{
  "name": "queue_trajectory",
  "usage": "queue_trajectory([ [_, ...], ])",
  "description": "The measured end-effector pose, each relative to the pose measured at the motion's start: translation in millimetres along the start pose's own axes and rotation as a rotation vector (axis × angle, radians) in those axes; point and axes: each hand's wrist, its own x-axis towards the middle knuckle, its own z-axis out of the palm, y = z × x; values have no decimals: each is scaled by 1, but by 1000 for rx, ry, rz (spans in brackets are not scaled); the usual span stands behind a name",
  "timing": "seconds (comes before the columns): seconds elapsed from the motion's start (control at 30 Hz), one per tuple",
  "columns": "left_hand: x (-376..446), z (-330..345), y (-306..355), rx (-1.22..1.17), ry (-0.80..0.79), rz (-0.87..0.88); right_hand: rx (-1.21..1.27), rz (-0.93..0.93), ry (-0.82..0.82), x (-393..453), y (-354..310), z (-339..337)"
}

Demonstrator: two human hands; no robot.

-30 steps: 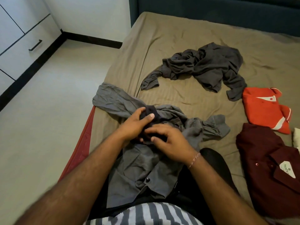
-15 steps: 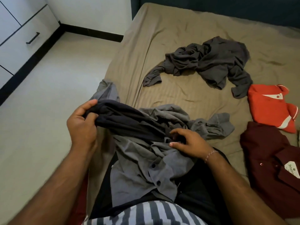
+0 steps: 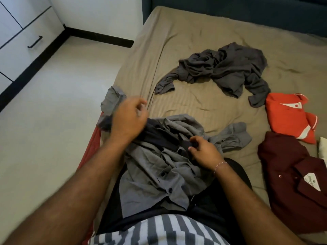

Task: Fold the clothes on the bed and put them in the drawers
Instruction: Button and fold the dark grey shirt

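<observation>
Sat at the bed (image 3: 194, 41) near edge, working a tangle on the lap: grey button shirt (image 3: 159, 174) with a dark navy garment (image 3: 164, 137) twisted into it. Right hand (image 3: 203, 151) pinched the navy cloth at mid-tangle, fingers curled round it. Left hand (image 3: 129, 119) blurred over the navy garment's left end, fingers bent; could not tell whether gripping anything. Grey sleeve draped over the bed's left edge. Dark grey shirt (image 3: 221, 68) crumpled mid-bed, unfolded. Orange polo (image 3: 286, 117) and maroon shirt (image 3: 292, 174) lay flat at the right edge. Drawers (image 3: 26, 50) shut, across the floor to the left. Risks, judged: pulling the navy piece free likely to drag the grey shirt off the left edge onto the floor; buttons could snag the cloth; folding on the lap likely sloppy.
</observation>
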Motion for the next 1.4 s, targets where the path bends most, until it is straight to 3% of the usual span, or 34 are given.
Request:
queue_trajectory([
  [0.1,12,40,25,248,-649,-71,-201,3,-200,2,4,2],
  [0.17,15,54,29,481,-882,-82,-190,-35,-305,-1,7,6],
  [0.3,8,53,27,681,-1000,60,-85,-131,-307,-12,15,19],
  [0.43,-4,40,26,659,-1018,106,-30,-248,-244,-17,15,28],
  [0.57,-16,23,26,517,-862,144,-217,-362,-111,-19,8,21],
  [0.77,-18,-16,36,324,-193,302,-131,-513,580,-38,-23,-18],
  [0.9,4,-42,66,98,-11,268,72,-577,814,-40,-61,-60],
  [1.0,30,-57,92,-200,-60,195,238,-593,754,-35,-82,-94],
  [1.13,68,-87,128,-592,-141,327,891,-591,252,-30,-100,-133],
  [1.2,88,-103,149,-590,-138,465,867,-600,101,-24,-105,-154],
  [1.3,115,-119,172,-374,-25,591,692,-618,-133,-15,-123,-166],
  [1.33,124,-126,177,-262,43,626,607,-639,-76,-12,-133,-167],
  [1.4,136,-138,182,-65,167,640,536,-687,192,-10,-147,-172],
])
